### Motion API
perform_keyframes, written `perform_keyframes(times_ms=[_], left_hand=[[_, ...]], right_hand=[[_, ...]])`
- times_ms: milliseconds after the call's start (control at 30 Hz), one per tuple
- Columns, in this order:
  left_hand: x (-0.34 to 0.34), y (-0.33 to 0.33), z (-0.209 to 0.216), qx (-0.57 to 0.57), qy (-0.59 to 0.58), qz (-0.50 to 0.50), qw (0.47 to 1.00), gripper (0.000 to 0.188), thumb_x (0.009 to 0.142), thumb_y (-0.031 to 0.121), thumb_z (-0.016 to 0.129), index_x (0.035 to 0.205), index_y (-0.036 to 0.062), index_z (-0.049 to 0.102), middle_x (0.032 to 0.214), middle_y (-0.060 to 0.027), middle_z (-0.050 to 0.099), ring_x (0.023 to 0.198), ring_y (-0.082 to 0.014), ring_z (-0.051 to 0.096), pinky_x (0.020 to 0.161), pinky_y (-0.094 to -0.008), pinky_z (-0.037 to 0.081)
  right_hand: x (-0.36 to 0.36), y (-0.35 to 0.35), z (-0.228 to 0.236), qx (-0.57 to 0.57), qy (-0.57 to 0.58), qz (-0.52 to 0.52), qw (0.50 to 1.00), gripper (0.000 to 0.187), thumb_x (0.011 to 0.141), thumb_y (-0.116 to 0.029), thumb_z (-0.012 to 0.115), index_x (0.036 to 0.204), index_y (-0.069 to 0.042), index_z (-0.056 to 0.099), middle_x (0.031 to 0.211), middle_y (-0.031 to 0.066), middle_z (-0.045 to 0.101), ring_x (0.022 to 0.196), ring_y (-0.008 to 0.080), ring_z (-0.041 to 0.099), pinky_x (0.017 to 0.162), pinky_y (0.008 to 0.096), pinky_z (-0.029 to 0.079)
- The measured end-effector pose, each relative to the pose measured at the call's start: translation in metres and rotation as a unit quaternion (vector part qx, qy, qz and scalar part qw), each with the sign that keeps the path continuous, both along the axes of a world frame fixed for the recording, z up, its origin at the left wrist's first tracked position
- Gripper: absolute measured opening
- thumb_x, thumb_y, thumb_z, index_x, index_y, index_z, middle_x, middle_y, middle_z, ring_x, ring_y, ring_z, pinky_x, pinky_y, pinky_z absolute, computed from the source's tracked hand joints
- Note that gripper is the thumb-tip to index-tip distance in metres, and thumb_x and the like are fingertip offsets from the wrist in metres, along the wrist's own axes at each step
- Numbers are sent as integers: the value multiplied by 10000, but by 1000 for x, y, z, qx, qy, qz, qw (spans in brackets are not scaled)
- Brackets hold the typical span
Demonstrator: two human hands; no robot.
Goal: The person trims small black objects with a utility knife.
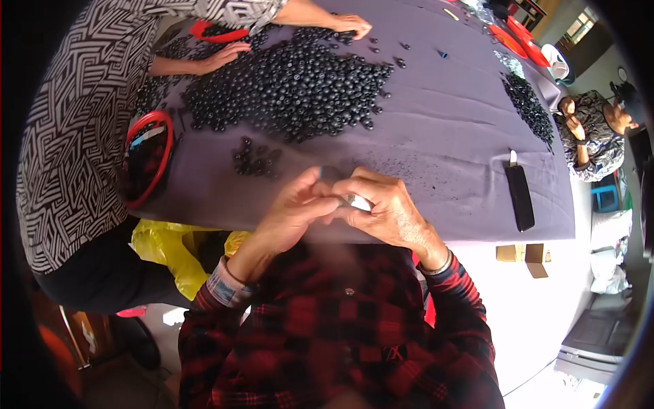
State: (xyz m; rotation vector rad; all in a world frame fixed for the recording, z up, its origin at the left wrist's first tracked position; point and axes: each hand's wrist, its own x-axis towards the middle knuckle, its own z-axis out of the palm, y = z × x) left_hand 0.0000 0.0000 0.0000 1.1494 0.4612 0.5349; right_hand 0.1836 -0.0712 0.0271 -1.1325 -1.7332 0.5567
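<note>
My left hand [293, 208] and my right hand [385, 204] meet at the near edge of the table, fingers closed. A small shiny, pale metal-looking piece [359, 202] shows between the fingers of my right hand; its kind is unclear. Whatever my left hand pinches is hidden by the fingers. Something dark sits by the left fingertips, blurred. Beyond my hands spreads a large heap of small round black parts [293, 85], some with a hole. A smaller cluster of black parts [255, 158] lies just left of my hands. Fine black scraps [422, 170] dot the cloth to the right.
A purple-grey cloth [463, 126] covers the table. At left, a person in a patterned top reaches over the heap, near a red-rimmed basket [167, 160]. A black case [520, 198] lies at right, with a black pile [528, 105] behind it. Another person stands beyond the right edge.
</note>
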Motion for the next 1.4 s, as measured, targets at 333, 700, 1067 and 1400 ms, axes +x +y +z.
perform_keyframes(times_ms=[333,700,1067,1400], left_hand=[[30,-14,-13,-175,-104,3,979,261,897,100,611,1137,74,511,891,0,587,805,-105,579,723,-256,476],[27,-12,-13,-189,-138,-20,972,231,901,101,602,1110,74,506,895,-29,587,814,-139,580,714,-287,479],[32,-12,-14,-204,-181,5,962,173,923,76,574,1087,86,521,910,-46,628,823,-138,593,747,-292,485],[42,0,-20,-241,-176,40,954,176,926,50,559,1095,95,540,890,-9,620,846,-118,599,744,-275,496]], right_hand=[[18,-10,-4,8,-36,-45,998,193,707,16,731,872,-39,648,758,45,590,644,175,581,572,290,463],[18,-6,0,-169,191,62,965,67,869,-37,666,881,17,629,778,44,621,753,126,633,686,275,511],[36,-21,7,-83,-61,-45,994,202,869,-169,666,1010,-32,621,752,64,564,675,161,569,630,288,470],[30,-8,-10,16,-165,-84,982,247,819,-172,718,1029,-65,644,788,73,623,599,244,622,528,331,498]])
